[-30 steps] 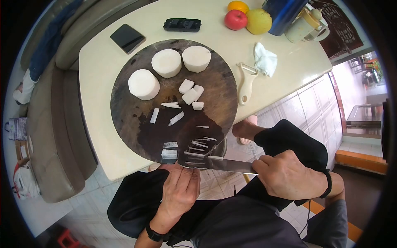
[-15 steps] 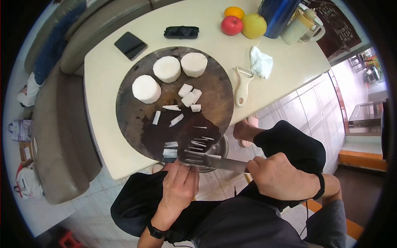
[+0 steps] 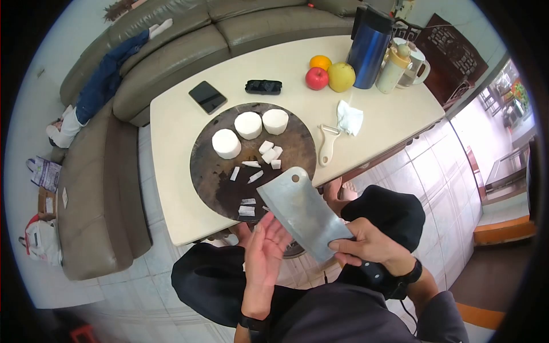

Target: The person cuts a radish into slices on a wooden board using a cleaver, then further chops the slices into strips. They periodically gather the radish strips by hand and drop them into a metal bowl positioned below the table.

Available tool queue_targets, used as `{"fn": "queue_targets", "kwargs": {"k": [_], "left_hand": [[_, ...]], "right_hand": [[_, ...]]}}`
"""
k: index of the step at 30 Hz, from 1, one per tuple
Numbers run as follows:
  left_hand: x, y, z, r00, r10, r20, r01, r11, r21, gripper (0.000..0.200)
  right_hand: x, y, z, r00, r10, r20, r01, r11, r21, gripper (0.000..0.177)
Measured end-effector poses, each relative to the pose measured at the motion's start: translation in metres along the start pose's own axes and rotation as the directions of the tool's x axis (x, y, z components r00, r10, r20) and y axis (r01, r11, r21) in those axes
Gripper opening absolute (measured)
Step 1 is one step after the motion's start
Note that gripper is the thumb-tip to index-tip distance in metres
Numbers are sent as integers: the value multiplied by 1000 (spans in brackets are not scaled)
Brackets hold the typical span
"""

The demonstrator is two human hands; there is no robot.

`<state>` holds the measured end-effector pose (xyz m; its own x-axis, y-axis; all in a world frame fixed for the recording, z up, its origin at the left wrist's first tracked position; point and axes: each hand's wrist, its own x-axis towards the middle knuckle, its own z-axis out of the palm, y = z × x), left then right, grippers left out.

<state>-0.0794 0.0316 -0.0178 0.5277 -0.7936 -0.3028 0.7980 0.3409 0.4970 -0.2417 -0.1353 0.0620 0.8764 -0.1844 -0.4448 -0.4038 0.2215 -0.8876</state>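
My right hand (image 3: 374,246) grips a cleaver (image 3: 303,211), its broad blade raised and turned flat toward me over the board's near edge. Beside the blade, my left hand (image 3: 264,251) is palm up with fingers stretched out, fingertips close to the metal. The round dark cutting board (image 3: 214,177) carries several thick peeled white vegetable chunks (image 3: 248,126) at its far side. Smaller white blocks (image 3: 269,154) sit near the middle, with thin white slices (image 3: 246,210) toward the near edge. The blade hides part of the board.
A peeler (image 3: 326,148) and a crumpled tissue (image 3: 349,118) lie right of the board. Behind it are a phone (image 3: 207,97), a black case (image 3: 263,87), fruit (image 3: 341,77), a blue flask (image 3: 369,54) and jugs (image 3: 394,70). A person (image 3: 100,88) lies on the sofa (image 3: 171,51).
The cleaver has come up off the board, its broad side now facing me. My left hand has let go of the slices and turned palm up. The camera view has tilted upward.
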Motion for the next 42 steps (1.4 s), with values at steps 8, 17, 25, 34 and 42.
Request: {"fn": "queue_targets", "kwargs": {"k": [8,17,25,34,42], "left_hand": [[-22,-11,5,994,-83,64,95,970,-224,40],[-13,-25,-19,991,-86,-106,65,978,-196,30],[5,-43,-38,962,-19,-273,-9,995,-103,28],[4,-41,-40,917,6,-398,-18,999,-28,37],[19,-40,-42,948,27,-318,-101,971,-218,37]], "right_hand": [[-7,31,20,1000,-12,1,12,994,111,25],[-32,41,10,995,-5,-98,2,1000,-29,26],[-13,30,-1,876,-421,-236,76,604,-793,19],[25,12,-21,803,-594,-42,-23,40,-999,12],[22,4,-5,854,-504,129,134,-27,-991,10]]}}
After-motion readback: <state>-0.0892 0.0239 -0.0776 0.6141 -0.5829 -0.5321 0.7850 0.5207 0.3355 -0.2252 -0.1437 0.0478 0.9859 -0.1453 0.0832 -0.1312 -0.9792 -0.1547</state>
